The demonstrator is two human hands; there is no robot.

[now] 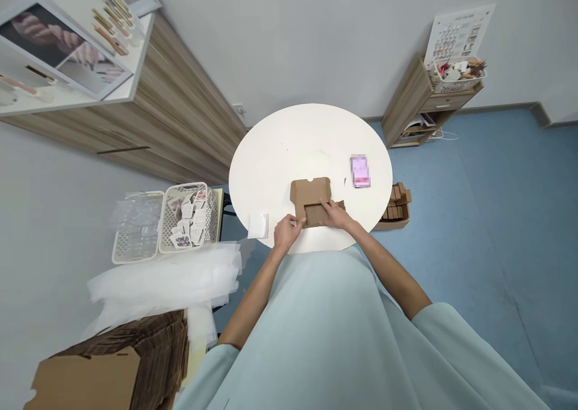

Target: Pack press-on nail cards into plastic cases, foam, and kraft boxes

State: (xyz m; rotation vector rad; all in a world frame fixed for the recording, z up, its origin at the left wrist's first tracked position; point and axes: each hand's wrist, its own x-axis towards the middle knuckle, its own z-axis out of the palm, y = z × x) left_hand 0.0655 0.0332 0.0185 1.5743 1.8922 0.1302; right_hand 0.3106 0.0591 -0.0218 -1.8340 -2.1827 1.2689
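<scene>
Your left hand [286,234] pinches the near-left corner of a part-folded cardboard box [310,189], thumb and fingers closed on it, as your right hand [336,215], fingers partly spread, holds its right side near the front edge of a white table [307,133]. A white packet [257,226] lies left; beyond, right, a blurred purple item [360,172]; farther, a wooden cabinet [405,100].

Setting: we judge it a small packing room of a shop or studio, exact trade uncertain. Evidence: an open cardboard box [311,190] on the desk [311,139]; at left we note stacked flat cartons [85,380], white wrapping sheets [171,274] and a basket [211,214] of small packets [196,217]. A display cabinet [180,91] bears framed photographs [47,43] and brush-like items [109,40].
</scene>
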